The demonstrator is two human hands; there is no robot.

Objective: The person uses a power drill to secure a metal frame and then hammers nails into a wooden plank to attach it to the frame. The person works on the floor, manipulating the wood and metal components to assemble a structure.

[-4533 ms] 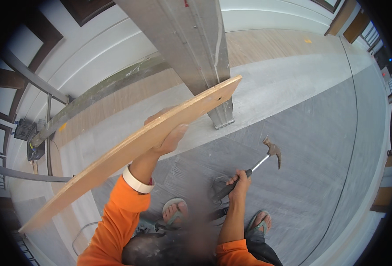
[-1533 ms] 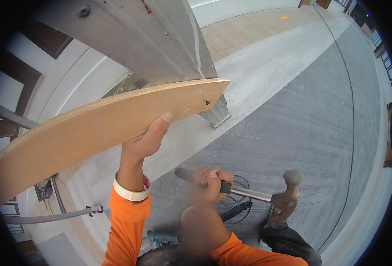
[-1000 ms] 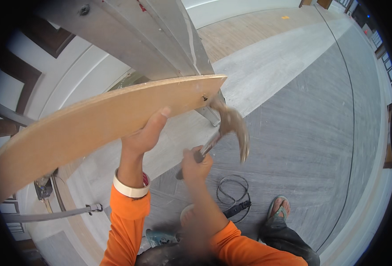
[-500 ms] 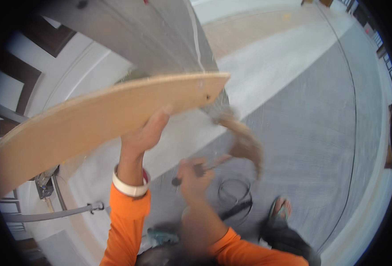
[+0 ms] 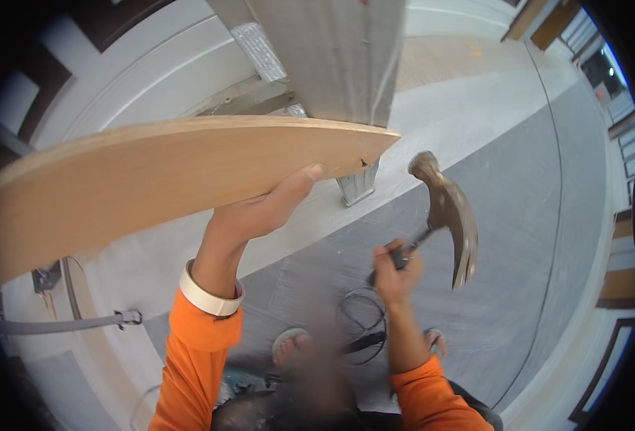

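A long tan wooden board (image 5: 152,169) runs from the left rim to the middle, its right end against a grey metal post (image 5: 339,61). My left hand (image 5: 263,212) grips the board's lower edge, thumb on the near face and the other fingers hidden behind. Close to the right end is a small dark spot, perhaps a nail or a hole; I cannot tell which. My right hand (image 5: 398,276) is closed round the dark handle of a claw hammer (image 5: 446,208). The hammer is raised right of the board, apart from it, its striking face toward the board's end.
On the grey floor (image 5: 504,215) below my hands lies a coiled black cable (image 5: 360,316). A grey strap or bar (image 5: 66,325) stretches in from the lower left. My sandalled feet (image 5: 292,348) stand underneath. White panelled walls with dark frames rise at upper left.
My right hand has swung the hammer to the right, away from the board's end. The board and my left hand appear shifted slightly right as the view turned.
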